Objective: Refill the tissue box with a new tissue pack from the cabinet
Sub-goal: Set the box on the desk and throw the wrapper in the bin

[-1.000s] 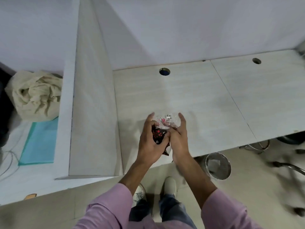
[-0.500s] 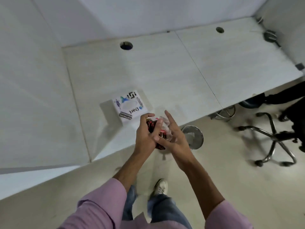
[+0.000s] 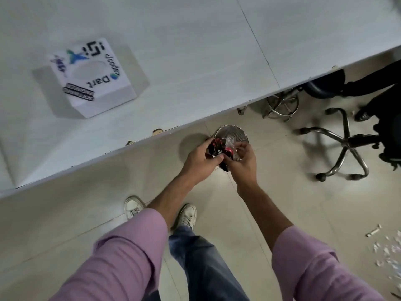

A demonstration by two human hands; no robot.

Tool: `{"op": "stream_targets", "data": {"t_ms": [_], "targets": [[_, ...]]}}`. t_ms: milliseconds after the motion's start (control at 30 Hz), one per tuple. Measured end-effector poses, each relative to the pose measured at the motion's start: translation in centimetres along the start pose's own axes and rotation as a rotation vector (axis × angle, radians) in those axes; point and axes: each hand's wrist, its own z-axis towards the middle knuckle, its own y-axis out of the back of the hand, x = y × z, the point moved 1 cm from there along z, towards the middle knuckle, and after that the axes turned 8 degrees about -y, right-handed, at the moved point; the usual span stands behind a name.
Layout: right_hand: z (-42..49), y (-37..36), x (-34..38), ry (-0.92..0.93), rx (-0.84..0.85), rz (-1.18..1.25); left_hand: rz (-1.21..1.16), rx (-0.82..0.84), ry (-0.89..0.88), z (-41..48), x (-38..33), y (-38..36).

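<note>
A white tissue box [image 3: 91, 77] with stickers and an oval top opening sits on the pale desk [image 3: 195, 61], left of centre. A crumpled plastic wrapper [image 3: 219, 148], black and red with a clear part, is bunched between both my hands. My left hand [image 3: 201, 161] grips its dark part; my right hand [image 3: 240, 164] pinches the clear part. Both hands are off the desk, over the floor, directly above a round metal mesh bin [image 3: 235, 133]. No tissues can be seen in the box opening.
The desk's front edge [image 3: 152, 135] runs diagonally just left of my hands. An office chair with a chrome star base [image 3: 345, 144] stands to the right, a stool base [image 3: 282, 105] under the desk. Small white scraps [image 3: 388, 250] lie on the floor at right.
My hands moved with the wrapper from above the desk, off its front edge, and down over the mesh bin. The view swung right and down; the tissue box came into sight.
</note>
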Motion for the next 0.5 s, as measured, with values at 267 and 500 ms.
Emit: {"op": "stream_targets", "data": {"t_ms": [267, 500], "targets": [[15.3, 0.5, -10.1, -0.212, -0.331, 0.096, 0.04, -0.014, 0.135, 9.0, 8.2, -3.5], [24.8, -0.2, -15.9, -0.25, -0.35, 0.075, -0.004, -0.057, 0.211, 17.2, 14.2, -5.6]]}}
